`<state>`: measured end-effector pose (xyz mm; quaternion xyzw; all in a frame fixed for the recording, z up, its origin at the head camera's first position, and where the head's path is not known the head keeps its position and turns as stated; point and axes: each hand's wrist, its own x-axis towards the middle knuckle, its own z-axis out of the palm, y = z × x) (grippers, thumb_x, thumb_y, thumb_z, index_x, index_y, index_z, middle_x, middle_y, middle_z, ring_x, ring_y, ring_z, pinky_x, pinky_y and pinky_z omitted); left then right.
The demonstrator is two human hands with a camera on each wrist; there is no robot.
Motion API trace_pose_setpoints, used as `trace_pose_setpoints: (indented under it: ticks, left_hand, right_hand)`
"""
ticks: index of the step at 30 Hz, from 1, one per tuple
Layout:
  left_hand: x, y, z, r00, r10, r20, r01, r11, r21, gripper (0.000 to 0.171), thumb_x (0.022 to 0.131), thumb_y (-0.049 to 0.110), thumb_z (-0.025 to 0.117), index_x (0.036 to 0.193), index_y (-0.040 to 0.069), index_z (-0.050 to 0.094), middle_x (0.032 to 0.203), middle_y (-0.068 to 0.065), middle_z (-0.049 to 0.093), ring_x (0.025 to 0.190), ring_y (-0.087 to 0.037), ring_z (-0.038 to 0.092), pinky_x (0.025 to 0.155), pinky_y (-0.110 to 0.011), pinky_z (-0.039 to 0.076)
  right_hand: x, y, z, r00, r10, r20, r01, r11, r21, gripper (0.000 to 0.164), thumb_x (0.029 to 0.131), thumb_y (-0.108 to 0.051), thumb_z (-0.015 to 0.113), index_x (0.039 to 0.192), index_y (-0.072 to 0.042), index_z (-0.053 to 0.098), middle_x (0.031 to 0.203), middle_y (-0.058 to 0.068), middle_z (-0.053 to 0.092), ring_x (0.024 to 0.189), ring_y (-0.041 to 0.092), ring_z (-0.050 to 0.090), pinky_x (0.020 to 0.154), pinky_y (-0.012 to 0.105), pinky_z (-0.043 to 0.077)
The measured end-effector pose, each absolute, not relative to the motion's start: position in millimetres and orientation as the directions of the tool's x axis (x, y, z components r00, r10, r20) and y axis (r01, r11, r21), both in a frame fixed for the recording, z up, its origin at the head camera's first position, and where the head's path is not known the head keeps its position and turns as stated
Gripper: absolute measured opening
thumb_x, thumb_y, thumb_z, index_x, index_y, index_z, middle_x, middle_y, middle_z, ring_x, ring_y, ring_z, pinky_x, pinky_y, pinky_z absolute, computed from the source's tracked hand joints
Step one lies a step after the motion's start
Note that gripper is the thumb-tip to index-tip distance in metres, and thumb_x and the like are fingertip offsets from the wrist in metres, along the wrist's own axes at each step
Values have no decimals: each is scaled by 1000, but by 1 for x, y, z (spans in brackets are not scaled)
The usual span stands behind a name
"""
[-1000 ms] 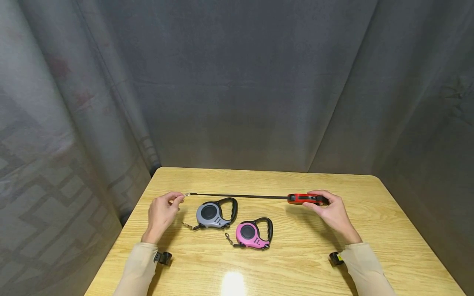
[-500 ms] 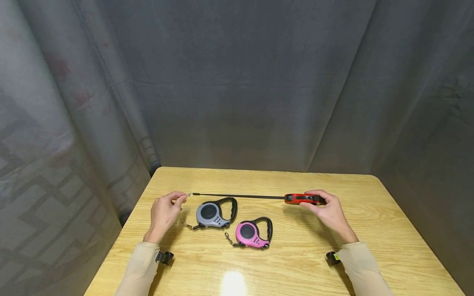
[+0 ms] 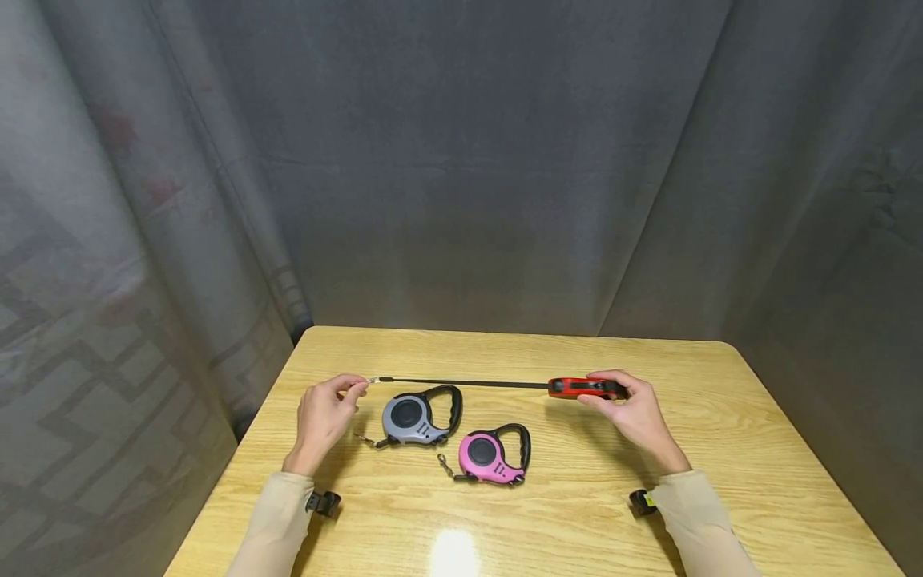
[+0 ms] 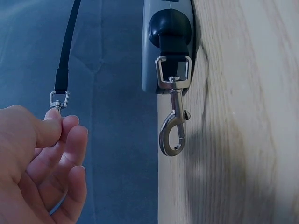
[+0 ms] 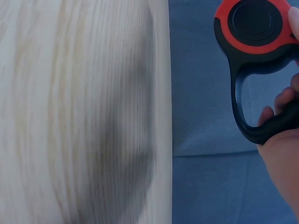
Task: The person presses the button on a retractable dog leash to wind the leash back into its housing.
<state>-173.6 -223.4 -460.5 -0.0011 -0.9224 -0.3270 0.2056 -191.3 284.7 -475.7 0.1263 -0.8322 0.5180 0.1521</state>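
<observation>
A red and black retractable dog leash [image 3: 570, 388] is held above the table by my right hand [image 3: 634, 409], whose fingers curl round its black handle [image 5: 280, 127]. Its black strap [image 3: 469, 383] runs out straight to the left. At the strap's end my left hand [image 3: 324, 417] pinches the metal clip [image 4: 58, 101] between thumb and forefinger; most of the clip is hidden by the fingertips. Below the strap lie a grey retractable leash [image 3: 414, 433] and, nearer the front, a pink one [image 3: 486, 470], both with black handles.
The wooden table [image 3: 577, 513] has rounded far corners. Grey curtains [image 3: 461, 200] hang behind it and at both sides. The grey leash's metal clip [image 4: 174, 126] lies on the table just right of my left hand in the left wrist view.
My right hand has moved a little to the left with the red leash. My left hand has shifted slightly right, and the strap between them has become shorter.
</observation>
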Motion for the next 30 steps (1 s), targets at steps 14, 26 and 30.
trace_pose_setpoints:
  ticks: [14, 26, 30]
  left_hand:
    - [-173, -218, -460, -914, -131, 384, 143, 782, 607, 10, 100, 21, 76, 101, 15, 84, 85, -1, 82, 58, -8, 69, 58, -30, 45]
    - [-174, -214, -460, -916, -139, 376, 128, 787, 603, 10, 99, 22, 77, 101, 16, 84, 84, -1, 82, 58, -8, 68, 58, -31, 45]
    - [-174, -213, -460, -919, -134, 370, 131, 783, 609, 10, 99, 23, 77, 100, 16, 84, 85, 0, 82, 58, -7, 68, 58, -30, 45]
  right_hand:
    - [-192, 278, -476, -924, -52, 378, -363, 427, -828, 38, 82, -7, 92, 118, -5, 79, 105, -21, 71, 82, 2, 64, 64, 22, 53]
    - [-194, 274, -478, -924, -53, 378, -363, 426, -829, 39, 81, -6, 93, 117, -3, 78, 105, -21, 71, 86, -1, 65, 69, 20, 54]
    - [-195, 273, -477, -922, -62, 382, -371, 429, -824, 40, 82, -7, 92, 118, -2, 78, 106, -15, 73, 85, 0, 65, 67, 21, 53]
